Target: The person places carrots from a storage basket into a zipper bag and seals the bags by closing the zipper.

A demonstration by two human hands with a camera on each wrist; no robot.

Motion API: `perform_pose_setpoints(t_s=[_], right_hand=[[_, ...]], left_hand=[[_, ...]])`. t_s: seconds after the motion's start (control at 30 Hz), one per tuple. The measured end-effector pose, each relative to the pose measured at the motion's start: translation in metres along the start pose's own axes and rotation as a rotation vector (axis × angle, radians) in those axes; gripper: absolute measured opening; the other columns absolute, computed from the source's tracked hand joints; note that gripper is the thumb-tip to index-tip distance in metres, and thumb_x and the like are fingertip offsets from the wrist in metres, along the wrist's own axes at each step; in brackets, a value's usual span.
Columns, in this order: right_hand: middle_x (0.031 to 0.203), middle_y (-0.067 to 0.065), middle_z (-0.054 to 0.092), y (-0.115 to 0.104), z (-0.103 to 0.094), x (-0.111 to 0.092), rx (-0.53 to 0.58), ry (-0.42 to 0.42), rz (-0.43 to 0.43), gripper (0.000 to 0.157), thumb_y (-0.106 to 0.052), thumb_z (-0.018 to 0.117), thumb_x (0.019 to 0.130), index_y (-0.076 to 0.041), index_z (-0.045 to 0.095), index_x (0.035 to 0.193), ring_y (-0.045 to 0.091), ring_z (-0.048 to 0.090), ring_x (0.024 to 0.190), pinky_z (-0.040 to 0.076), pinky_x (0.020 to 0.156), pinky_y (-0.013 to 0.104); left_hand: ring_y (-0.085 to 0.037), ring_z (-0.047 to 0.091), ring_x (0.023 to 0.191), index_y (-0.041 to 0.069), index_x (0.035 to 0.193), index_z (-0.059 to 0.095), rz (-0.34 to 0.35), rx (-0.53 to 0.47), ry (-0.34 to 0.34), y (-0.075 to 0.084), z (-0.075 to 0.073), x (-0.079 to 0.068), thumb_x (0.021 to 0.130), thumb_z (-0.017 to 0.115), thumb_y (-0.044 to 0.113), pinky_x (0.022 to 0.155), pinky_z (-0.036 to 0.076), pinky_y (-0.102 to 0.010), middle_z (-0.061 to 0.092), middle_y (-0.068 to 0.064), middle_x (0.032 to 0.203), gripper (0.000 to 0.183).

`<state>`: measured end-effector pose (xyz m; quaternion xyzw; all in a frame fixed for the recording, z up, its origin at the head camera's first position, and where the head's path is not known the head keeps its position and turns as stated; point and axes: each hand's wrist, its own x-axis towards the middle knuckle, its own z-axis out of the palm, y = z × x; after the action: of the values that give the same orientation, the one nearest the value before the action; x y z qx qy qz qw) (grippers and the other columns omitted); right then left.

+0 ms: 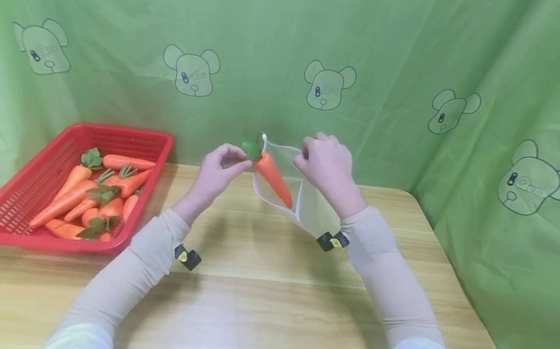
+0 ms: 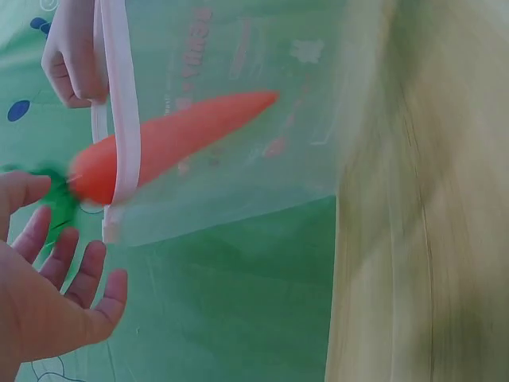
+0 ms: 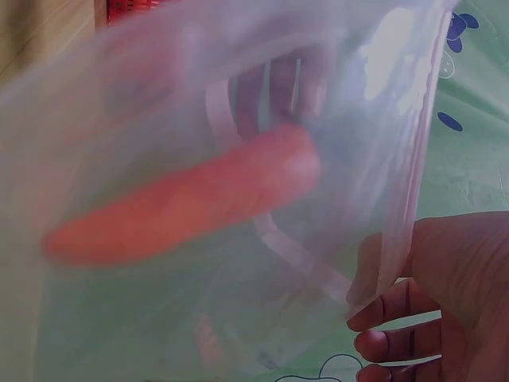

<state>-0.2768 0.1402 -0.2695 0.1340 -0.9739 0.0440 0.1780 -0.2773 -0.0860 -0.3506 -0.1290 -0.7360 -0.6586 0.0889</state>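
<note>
A carrot (image 1: 274, 179) with green leaves tilts tip-down inside the mouth of a translucent zip bag (image 1: 311, 212); its leafy top sticks out past the rim. My left hand (image 1: 217, 173) is beside the leaves (image 1: 250, 149), thumb and index finger close to them. In the left wrist view, the fingers of this left hand (image 2: 60, 278) are spread apart, and the carrot (image 2: 175, 143) looks blurred. My right hand (image 1: 328, 163) pinches the far rim of the bag, thumb inside and fingers outside in the right wrist view, spreading its mouth.
On the left of the wooden table (image 1: 244, 308) stands a red plastic basket (image 1: 152, 206) with several carrots (image 1: 70, 196) in it. A green curtain (image 1: 266, 23) printed with bear heads hangs behind and along the sides.
</note>
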Motion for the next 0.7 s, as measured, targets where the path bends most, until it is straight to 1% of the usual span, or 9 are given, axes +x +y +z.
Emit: perform_pose_setpoints(t_s=[0.1,0.23,0.53,0.7], right_hand=[[0.077,0.004,0.053,0.0,0.0,0.0,0.003,0.002,-0.003,0.013,-0.019,0.055,0.083,-0.013,0.056,0.071,0.024,0.048,0.072,0.038,0.056,0.033],[0.076,0.004,0.052,0.0,0.001,0.0,0.002,0.009,-0.004,0.014,-0.019,0.055,0.083,-0.013,0.055,0.07,0.024,0.048,0.071,0.038,0.056,0.032],[0.077,0.004,0.053,-0.001,0.0,0.0,0.014,0.001,0.006,0.014,-0.02,0.055,0.084,-0.014,0.055,0.071,0.023,0.048,0.072,0.038,0.057,0.032],[0.076,0.004,0.053,0.0,0.0,0.0,0.02,0.009,-0.001,0.015,-0.02,0.055,0.084,-0.013,0.055,0.07,0.023,0.047,0.071,0.037,0.056,0.031]], left_hand=[[-0.025,0.062,0.11,0.001,0.109,0.062,0.01,0.047,-0.011,0.001,-0.002,-0.001,0.088,0.071,0.019,0.101,0.049,-0.039,0.065,-0.016,0.114,0.029],[-0.024,0.061,0.106,0.001,0.106,0.064,0.02,0.084,-0.001,0.004,-0.005,-0.001,0.088,0.07,0.021,0.099,0.048,-0.039,0.066,-0.014,0.109,0.027],[-0.022,0.06,0.105,0.002,0.105,0.063,0.017,0.101,0.015,0.011,-0.017,-0.003,0.089,0.069,0.022,0.1,0.047,-0.04,0.066,-0.012,0.108,0.026],[-0.017,0.059,0.102,0.002,0.106,0.063,0.034,0.118,0.036,0.016,-0.026,-0.006,0.089,0.069,0.02,0.099,0.046,-0.037,0.065,-0.009,0.105,0.025]])
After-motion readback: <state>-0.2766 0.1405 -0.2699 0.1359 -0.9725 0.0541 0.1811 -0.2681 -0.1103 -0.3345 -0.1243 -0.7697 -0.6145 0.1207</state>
